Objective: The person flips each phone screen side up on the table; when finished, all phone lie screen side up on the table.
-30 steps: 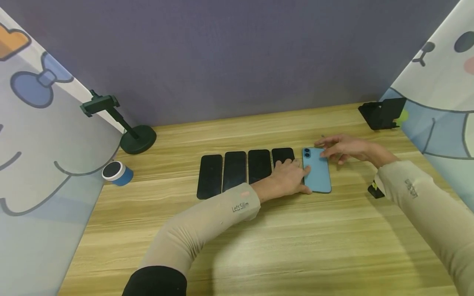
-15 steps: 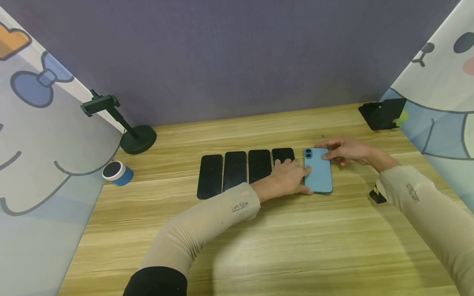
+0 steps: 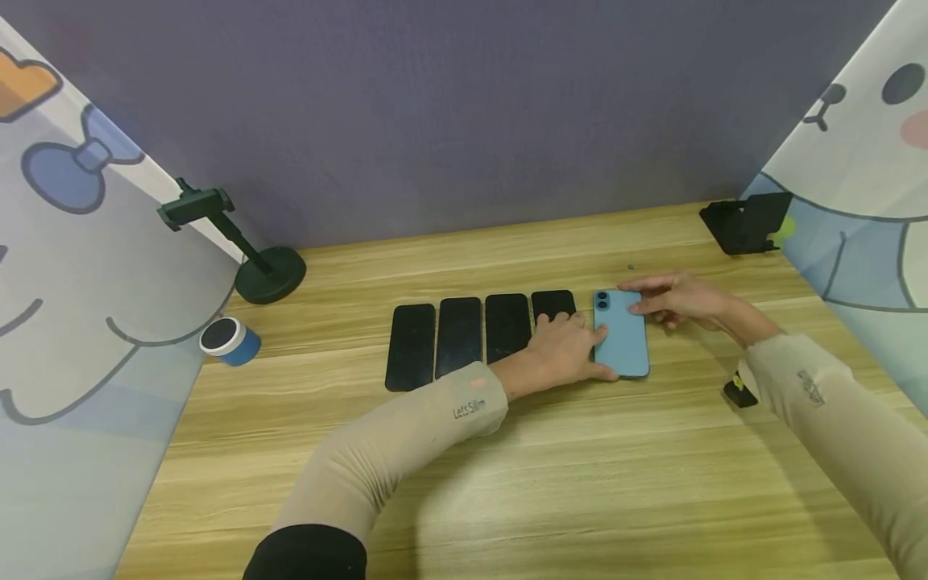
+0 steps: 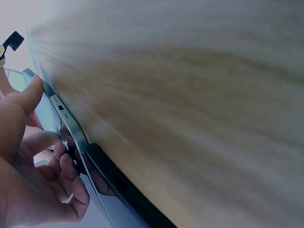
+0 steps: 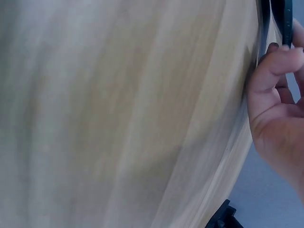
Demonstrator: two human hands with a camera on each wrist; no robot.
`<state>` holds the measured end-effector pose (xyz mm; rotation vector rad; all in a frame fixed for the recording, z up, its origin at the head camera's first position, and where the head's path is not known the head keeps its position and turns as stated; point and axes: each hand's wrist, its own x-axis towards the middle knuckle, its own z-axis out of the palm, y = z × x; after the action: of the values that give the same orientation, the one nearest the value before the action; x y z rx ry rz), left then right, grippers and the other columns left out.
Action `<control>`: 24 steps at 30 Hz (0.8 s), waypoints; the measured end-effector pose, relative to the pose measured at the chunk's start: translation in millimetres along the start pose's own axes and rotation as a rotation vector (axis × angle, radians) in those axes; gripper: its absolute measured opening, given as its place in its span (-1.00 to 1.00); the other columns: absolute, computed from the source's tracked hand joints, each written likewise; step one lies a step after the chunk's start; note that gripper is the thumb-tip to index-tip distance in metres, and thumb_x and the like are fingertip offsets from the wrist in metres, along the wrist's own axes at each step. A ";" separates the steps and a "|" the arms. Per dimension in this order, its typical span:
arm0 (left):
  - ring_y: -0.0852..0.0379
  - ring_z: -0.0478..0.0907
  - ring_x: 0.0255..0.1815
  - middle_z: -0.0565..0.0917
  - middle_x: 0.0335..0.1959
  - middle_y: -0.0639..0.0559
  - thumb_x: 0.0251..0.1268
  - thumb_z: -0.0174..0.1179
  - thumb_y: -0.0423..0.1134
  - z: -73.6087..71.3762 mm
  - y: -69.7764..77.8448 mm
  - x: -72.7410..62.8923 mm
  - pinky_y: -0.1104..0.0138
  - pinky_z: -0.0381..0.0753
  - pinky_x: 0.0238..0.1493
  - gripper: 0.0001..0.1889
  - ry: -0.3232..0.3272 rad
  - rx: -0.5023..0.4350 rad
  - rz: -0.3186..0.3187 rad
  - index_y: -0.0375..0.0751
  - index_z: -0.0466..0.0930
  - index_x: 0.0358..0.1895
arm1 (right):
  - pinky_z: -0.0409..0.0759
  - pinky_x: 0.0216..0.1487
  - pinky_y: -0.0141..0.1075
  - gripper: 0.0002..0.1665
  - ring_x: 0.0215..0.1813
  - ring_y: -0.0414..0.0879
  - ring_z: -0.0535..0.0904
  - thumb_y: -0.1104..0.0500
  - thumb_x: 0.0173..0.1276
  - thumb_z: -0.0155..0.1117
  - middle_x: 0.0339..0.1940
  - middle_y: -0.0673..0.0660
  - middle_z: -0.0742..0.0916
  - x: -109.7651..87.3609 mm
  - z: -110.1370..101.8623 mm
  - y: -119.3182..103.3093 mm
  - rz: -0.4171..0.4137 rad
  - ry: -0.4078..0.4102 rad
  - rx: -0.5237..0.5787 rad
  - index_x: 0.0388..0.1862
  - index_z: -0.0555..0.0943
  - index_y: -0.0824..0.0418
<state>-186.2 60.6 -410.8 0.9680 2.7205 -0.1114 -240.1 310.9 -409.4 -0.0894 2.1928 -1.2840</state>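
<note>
In the head view a light-blue smartphone (image 3: 620,342) lies back-up on the wooden table, its camera lenses at the upper left. My right hand (image 3: 674,300) pinches its upper right corner, with the thumb on the back and a finger at the top edge. In the right wrist view that hand (image 5: 280,95) is at the phone's dark edge (image 5: 287,23). My left hand (image 3: 561,350) rests with spread fingers over the rightmost black smartphone (image 3: 553,301), covering most of it. Its forefinger and thumb touch the blue phone's left side and lower left corner.
More black smartphones, the leftmost (image 3: 411,346) among them, lie in a row. A dark green phone stand (image 3: 268,274) and a blue-and-white tub (image 3: 232,340) stand on the left. A black folding stand (image 3: 747,224) sits at the back right. A small black object (image 3: 739,392) is by the right sleeve.
The right thumb and finger have closed on the blue phone's corner. The phone shifted slightly right, then barely back left. The left hand has stayed nearly still.
</note>
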 end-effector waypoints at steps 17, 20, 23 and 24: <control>0.06 0.46 0.30 0.37 0.51 0.09 0.19 -0.06 0.59 -1.4 -4.4 -0.4 0.04 0.43 0.25 -0.11 -0.006 -0.055 0.027 0.34 0.12 0.57 | 0.51 -0.43 -0.31 -0.12 -0.44 -0.19 0.39 0.06 0.39 0.37 -0.31 -0.01 0.44 -5.3 -0.5 -7.2 0.021 -0.005 -0.022 0.60 0.22 0.16; 0.06 0.46 0.31 0.37 0.50 0.10 0.20 -0.07 0.59 -2.2 -4.4 -0.9 0.04 0.44 0.26 -0.11 -0.010 -0.051 0.029 0.34 0.11 0.57 | 0.52 -0.42 -0.30 -0.11 -0.42 -0.19 0.40 0.06 0.38 0.38 -0.27 0.01 0.43 -5.5 -0.8 -9.2 0.025 -0.002 -0.041 0.60 0.23 0.15; 0.05 0.46 0.32 0.37 0.50 0.10 0.21 -0.08 0.58 -2.3 -4.2 -0.9 0.05 0.44 0.26 -0.12 -0.008 -0.043 0.034 0.34 0.11 0.57 | 0.52 -0.43 -0.31 -0.12 -0.42 -0.19 0.40 0.06 0.38 0.38 -0.28 0.01 0.43 -5.7 -0.6 -10.9 0.028 0.001 -0.051 0.59 0.23 0.16; 0.05 0.47 0.31 0.38 0.50 0.10 0.21 -0.08 0.58 -2.4 -4.1 -1.1 0.05 0.44 0.26 -0.12 -0.008 -0.042 0.034 0.34 0.11 0.58 | 0.52 -0.43 -0.31 -0.12 -0.42 -0.19 0.39 0.06 0.38 0.38 -0.28 0.02 0.43 -5.9 -0.5 -11.5 0.030 0.003 -0.054 0.59 0.24 0.16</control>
<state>-188.5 57.1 -408.2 0.9993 2.6866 -0.0516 -238.2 307.2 -397.1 -0.0755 2.2233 -1.2100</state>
